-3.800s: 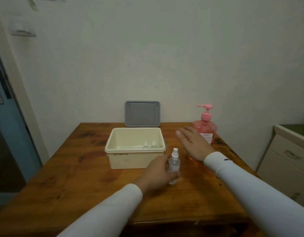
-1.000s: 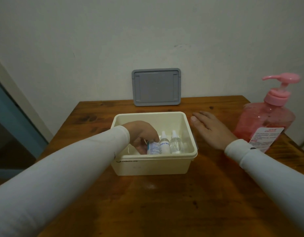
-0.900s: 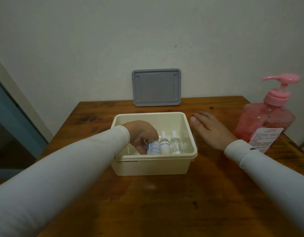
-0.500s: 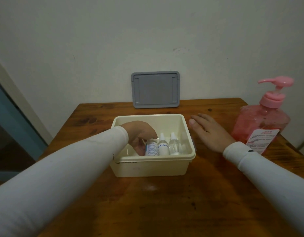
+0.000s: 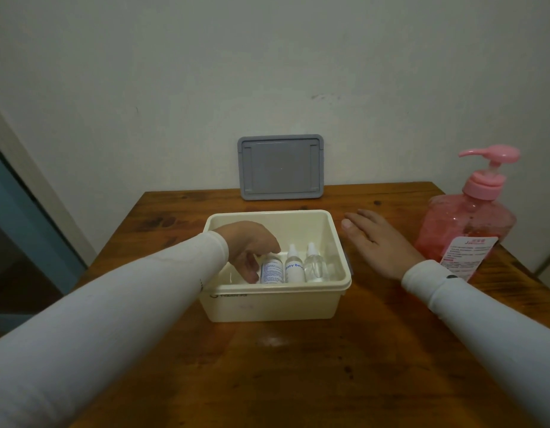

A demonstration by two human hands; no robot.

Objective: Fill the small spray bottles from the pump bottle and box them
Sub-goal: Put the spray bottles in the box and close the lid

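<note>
Three small spray bottles stand in a row inside the box, but the biggest thing before me is the wooden table (image 5: 298,366), its far edge against the wall. On it, at my right, stands the pink pump bottle (image 5: 465,233), upright, its nozzle pointing left. Across the back of the table a grey lid (image 5: 280,167) leans on the wall. In front of that lid sits the cream box (image 5: 273,299), open at the top. My right hand (image 5: 378,242) lies flat on the wood between box and pump bottle, fingers straight and together, gripping nothing, just beside the box's right wall. My left hand (image 5: 252,248) reaches down into the box, fingers curled round the leftmost bottle (image 5: 271,271), the one with a printed label. Touching it stands the white bottle (image 5: 294,267) with blue lettering, and next to that the clear bottle (image 5: 315,265)
</note>
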